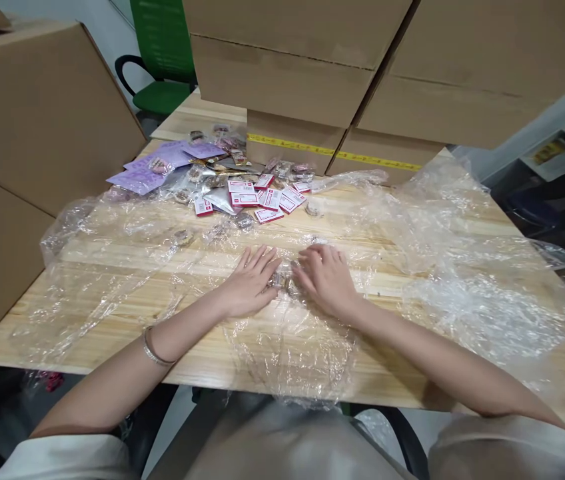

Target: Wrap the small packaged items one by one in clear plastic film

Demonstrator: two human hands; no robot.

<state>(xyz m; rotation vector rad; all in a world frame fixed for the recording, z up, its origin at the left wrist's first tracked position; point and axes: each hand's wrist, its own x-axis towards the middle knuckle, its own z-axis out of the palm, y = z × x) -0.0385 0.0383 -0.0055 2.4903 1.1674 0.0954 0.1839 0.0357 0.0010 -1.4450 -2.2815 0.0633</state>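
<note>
A: Small packet [282, 280], where is it lying?
B: On the clear plastic sheet [282, 347] covering the desk [87, 333], between both hands.
A: Their grip?
B: Left hand [250, 283] and right hand [325, 277] are pressing flat, fingers open, touching it.

On the tabletop [112, 333] lies a plastic sheet [437, 267], both hands [250, 283] resting side by side on its middle, with a heap of small packets [257, 193] behind them and stacked cardboard boxes [312, 80] behind that heap.
</note>
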